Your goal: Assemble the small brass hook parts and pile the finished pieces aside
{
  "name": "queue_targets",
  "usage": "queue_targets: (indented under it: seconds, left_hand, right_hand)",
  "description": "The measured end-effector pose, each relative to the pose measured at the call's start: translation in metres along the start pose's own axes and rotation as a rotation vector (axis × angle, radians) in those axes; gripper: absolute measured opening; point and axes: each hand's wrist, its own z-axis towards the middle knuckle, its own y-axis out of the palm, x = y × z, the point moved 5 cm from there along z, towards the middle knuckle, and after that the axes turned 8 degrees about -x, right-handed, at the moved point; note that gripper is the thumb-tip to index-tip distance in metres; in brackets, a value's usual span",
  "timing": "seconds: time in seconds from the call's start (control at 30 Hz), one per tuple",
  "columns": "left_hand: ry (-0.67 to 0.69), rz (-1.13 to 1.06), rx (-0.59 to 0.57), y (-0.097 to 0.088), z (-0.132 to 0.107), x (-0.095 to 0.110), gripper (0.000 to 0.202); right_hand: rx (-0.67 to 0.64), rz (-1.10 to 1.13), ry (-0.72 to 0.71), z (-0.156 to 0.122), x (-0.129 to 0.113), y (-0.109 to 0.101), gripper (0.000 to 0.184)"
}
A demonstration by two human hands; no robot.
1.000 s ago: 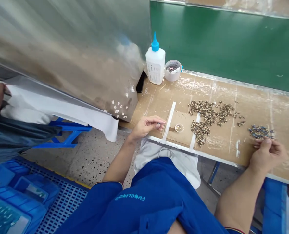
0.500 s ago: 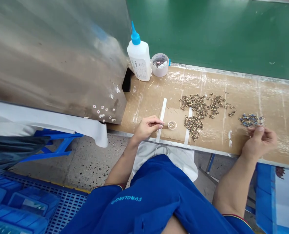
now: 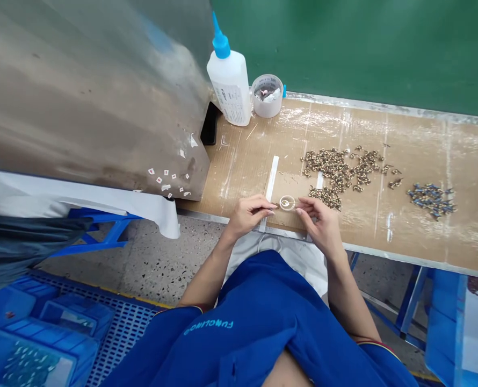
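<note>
Right hand (image 3: 318, 224) in from the blue-tipped parts (image 3: 431, 200) at 3 o'clock, fingers (image 3: 303, 208) pinched together, facing pinched left hand (image 3: 249, 215) across a small clear ring (image 3: 287, 202) on the tabletop (image 3: 424, 145).

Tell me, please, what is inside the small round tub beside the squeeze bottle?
The small round tub holds crumpled white and pinkish scraps; they hide its bottom.

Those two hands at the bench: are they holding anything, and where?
The left hand and right hand pinch their fingertips beside a small clear ring; anything held there is too small to tell.
</note>
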Motion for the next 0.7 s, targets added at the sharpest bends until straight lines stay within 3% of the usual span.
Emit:
queue_targets:
  seconds: [0.1,0.23,0.53,0.7]
  left_hand:
    - [0.024,0.037,-0.014,0.002,0.000,0.001,0.025]
    - [0.035,0.065,-0.027,0.003,0.001,0.002,0.029]
    - [0.052,0.134,-0.050,0.004,0.001,0.006,0.032]
    - [0.040,0.165,-0.065,0.006,0.002,0.007,0.033]
  right_hand:
    - [-0.008,0.026,0.020,0.004,0.003,0.009,0.021]
    - [0.042,-0.023,0.007,0.008,0.000,0.003,0.016]
    - [0.003,-0.243,-0.242,0.018,-0.022,0.009,0.014]
    - [-0.002,-0.440,-0.257,0.025,-0.031,0.006,0.021]
